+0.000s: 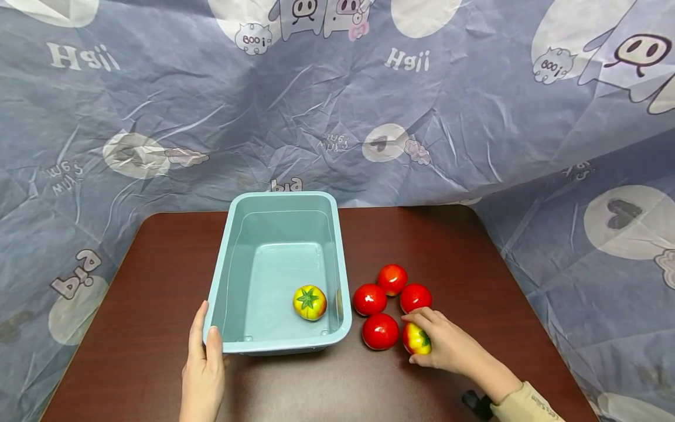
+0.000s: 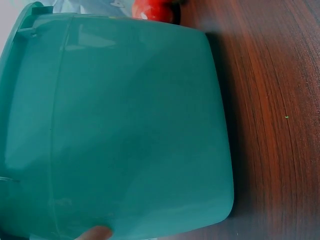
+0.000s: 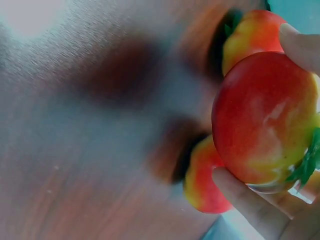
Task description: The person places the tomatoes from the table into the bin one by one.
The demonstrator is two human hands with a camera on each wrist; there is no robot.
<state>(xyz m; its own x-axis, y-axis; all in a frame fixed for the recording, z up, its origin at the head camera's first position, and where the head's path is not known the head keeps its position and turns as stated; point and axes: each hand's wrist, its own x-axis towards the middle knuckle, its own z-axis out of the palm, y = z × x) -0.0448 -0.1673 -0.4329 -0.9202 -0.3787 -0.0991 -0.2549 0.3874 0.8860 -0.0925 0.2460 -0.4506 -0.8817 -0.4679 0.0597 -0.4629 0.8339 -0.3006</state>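
My left hand [image 1: 203, 363] holds the front left corner of a light blue-green plastic basin [image 1: 218, 275], fingers along its left side and thumb at the front. In the left wrist view, a fingertip [image 2: 95, 233] shows low against the basin's outer wall. Inside the basin, toward its front right, sits a yellow-red tomato [image 1: 310, 302] with a green star-shaped top. My right hand [image 1: 440, 340] grips another tomato [image 3: 267, 120] between thumb and fingers, its green top turned sideways. Several red tomatoes [image 1: 380, 332] lie close together to the left of and behind this hand.
The dark brown wooden table [image 1: 158, 281] carries everything. Behind it and at the right hangs a blue-grey cloth [image 1: 295, 117] with cartoon prints. A small black object [image 1: 477, 404] shows beside the right sleeve [image 1: 527, 404].
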